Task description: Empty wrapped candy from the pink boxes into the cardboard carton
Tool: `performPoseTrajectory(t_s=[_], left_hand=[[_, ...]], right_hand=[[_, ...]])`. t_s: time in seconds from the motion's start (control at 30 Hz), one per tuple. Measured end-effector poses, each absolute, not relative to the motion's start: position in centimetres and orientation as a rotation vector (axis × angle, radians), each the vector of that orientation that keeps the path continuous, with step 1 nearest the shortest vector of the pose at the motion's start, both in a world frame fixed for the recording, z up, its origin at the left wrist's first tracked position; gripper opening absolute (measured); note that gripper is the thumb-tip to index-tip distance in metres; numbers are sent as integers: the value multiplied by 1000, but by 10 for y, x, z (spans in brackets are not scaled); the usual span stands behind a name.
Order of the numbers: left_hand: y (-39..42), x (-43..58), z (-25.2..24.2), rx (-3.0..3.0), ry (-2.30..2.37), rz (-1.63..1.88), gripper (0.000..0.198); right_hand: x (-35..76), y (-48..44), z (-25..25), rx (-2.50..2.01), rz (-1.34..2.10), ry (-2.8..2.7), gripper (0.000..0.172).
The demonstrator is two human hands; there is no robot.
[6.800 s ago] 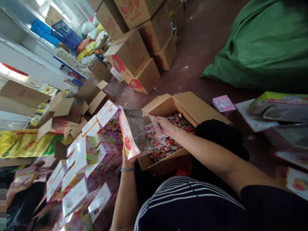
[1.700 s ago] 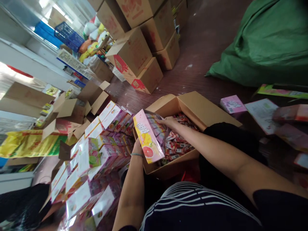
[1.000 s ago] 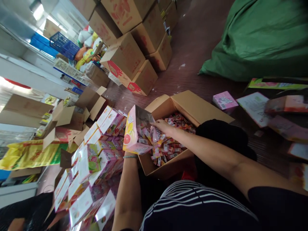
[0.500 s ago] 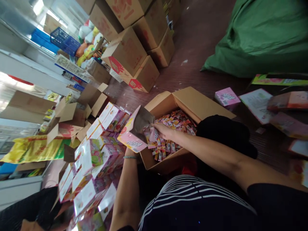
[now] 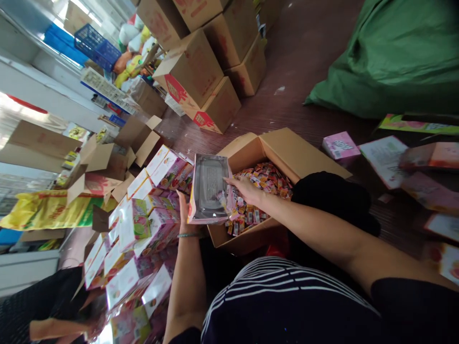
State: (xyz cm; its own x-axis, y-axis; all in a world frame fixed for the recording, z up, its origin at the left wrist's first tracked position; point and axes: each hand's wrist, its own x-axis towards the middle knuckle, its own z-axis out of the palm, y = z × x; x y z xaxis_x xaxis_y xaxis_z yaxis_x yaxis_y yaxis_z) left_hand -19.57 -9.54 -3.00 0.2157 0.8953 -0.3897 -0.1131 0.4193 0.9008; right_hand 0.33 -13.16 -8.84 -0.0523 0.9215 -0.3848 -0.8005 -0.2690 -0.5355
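Box point(image 5: 211, 184) stood tilted at mid-frame, apparently steadied by the left hand point(image 5: 184, 210), thumb apart, other fingers hidden, while the right hand point(image 5: 247, 189), fingers together, grip unclear, met its right edge beside sachets point(image 5: 273, 177) in the carton point(image 5: 303, 153).

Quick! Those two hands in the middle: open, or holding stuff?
Left hand: supporting the clear-topped box; partly hidden, so open or closed can't be told.
Right hand: at that box's right edge; can't tell if gripping.
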Motion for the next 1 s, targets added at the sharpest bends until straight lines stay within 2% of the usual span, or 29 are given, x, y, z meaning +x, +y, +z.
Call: performPoseTrajectory(t_s=[0.1, 0.2, 0.37, 0.47, 0.6, 0.8, 0.9, 1.0], left_hand=[[-98, -206, -24, 972, 1149, 812, 91], [-103, -211, -27, 1154, 1298, 803, 90], [-108, -206, -47, 1051, 1398, 1173, 64], [-109, -208, -55, 953, 1383, 1280, 58], [-117, -212, -59, 852, 1381, 1266, 60], [-121, -219, -65, 734, 1310, 1332, 52], [-117, -243, -63, 597, 1338, 1403, 46], [-124, -270, -60, 541, 1352, 1467, 45]], right_hand=[[6, -132, -86, -817, 1667, -197, 35], [7, -138, -84, -940, 1545, -430, 45], [6, -155, -85, -1440, 1285, -946, 37], [7, -160, -86, -1403, 1357, -1296, 37], [9, -162, -85, -1238, 1257, -1493, 43], [16, -160, -87, -1164, 1334, -1419, 37], [42, -152, -96, -1285, 1257, -1051, 32], [74, -144, -114, -1567, 1141, -950, 37]])
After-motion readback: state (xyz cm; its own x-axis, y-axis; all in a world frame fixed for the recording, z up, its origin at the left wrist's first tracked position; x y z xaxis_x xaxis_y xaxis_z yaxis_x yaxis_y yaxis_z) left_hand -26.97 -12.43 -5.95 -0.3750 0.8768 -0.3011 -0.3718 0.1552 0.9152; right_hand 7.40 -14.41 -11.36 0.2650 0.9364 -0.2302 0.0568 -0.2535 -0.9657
